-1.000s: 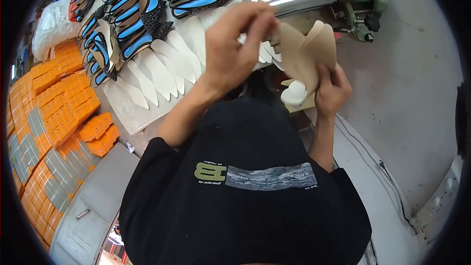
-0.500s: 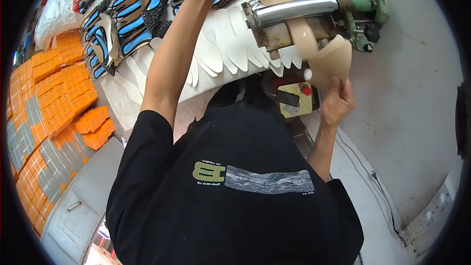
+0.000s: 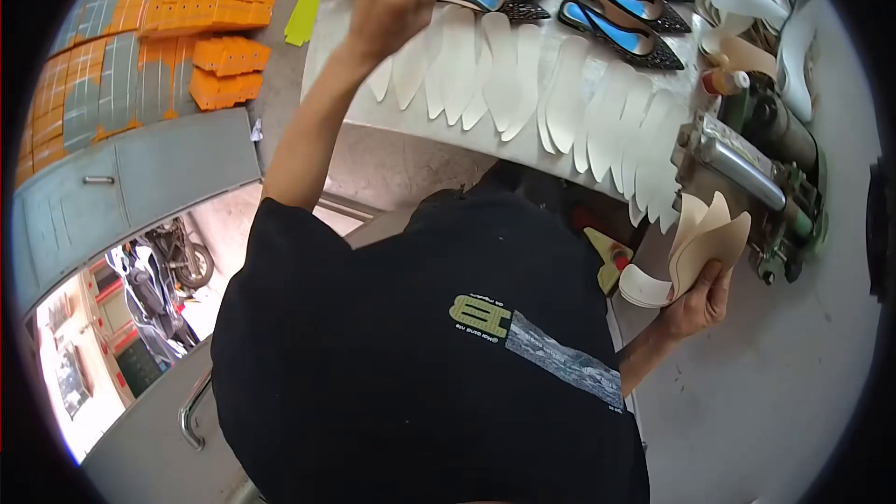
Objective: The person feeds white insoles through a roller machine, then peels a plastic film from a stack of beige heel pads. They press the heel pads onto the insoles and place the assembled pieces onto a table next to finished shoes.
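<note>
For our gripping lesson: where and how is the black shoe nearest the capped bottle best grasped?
Probably across the pointed toe of the black shoe, from above, on the white insoles' side: the toe's upper looks broad and closed, the heel end has only a thin strap, and a neighbouring shoe crowds the far side.

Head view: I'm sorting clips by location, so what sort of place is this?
Probably a shoe workshop: pointed dark shoes with blue insides lie in rows, pale sole-shaped pieces are laid out overlapping, and a roller machine stands nearby.
</note>
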### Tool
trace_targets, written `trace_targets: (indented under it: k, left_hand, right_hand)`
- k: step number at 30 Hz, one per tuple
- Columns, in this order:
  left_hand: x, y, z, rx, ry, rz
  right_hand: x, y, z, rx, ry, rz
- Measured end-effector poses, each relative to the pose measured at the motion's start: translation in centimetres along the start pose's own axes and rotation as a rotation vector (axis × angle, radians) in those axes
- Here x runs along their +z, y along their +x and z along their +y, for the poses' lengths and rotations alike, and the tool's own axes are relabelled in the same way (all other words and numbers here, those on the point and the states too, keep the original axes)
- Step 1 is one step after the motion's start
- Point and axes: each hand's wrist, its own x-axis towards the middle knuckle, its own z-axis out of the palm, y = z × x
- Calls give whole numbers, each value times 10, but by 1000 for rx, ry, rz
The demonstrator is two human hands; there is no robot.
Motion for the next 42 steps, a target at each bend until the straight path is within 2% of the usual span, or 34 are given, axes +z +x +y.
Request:
trace_targets:
  k: [1,3,6,11,13,14,16,17,18,19,20,21,22,26,32,36,37,41,42]
  left_hand:
    - [14,-40,-9,10,74,-35]
    - [40,-125,-15,-137,137,-245]
    - [70,-215,-15,-236,-4,-430]
    - [89,-255,1,-373,-177,-233]
    - [88,-254,2,-449,-142,-180]
    - [83,-239,16,-426,-184,-174]
    - [66,-196,45,-919,-396,-121]
    - [55,-164,68,-963,-881,-179]
    - [48,-118,105,-957,-1508,-117]
    - [38,-77,135,-1007,-1879,-272]
    - [23,-37,161,-1038,-2240,-449]
    - [2,2,182,-948,-1894,-657]
    - [-1,13,191,-923,-1901,-686]
    - [9,53,231,-484,-1804,-319]
    - [25,108,278,-587,-1833,-333]
    - [60,120,291,-58,-1310,-165]
    - [68,124,296,-56,-1310,-177]
    - [97,138,313,181,-838,-34]
    - [109,146,309,135,-923,62]
  right_hand:
    - [6,-1,-2,-10,-24,-18]
    - [18,-1,-10,2,-39,-52]
    - [32,-4,-22,52,-74,-107]
    - [43,-6,-21,127,83,-189]
    - [49,-11,-29,170,100,-227]
    - [47,-15,-31,158,78,-186]
    - [43,-23,-30,82,48,-237]
    - [42,-27,-33,95,38,-284]
    - [42,-31,-35,114,37,-344]
    - [47,-34,-39,114,31,-319]
    - [53,-35,-43,155,87,-384]
    - [54,-37,-46,193,146,-444]
    - [50,-40,-49,188,145,-412]
    - [19,-40,-55,108,196,-148]
    - [-17,-17,-40,-60,-9,162]
    - [-34,-5,-20,-95,-43,165]
    - [-37,2,-10,-86,-40,171]
    - [-39,33,45,220,26,200]
    - [-38,39,49,225,30,201]
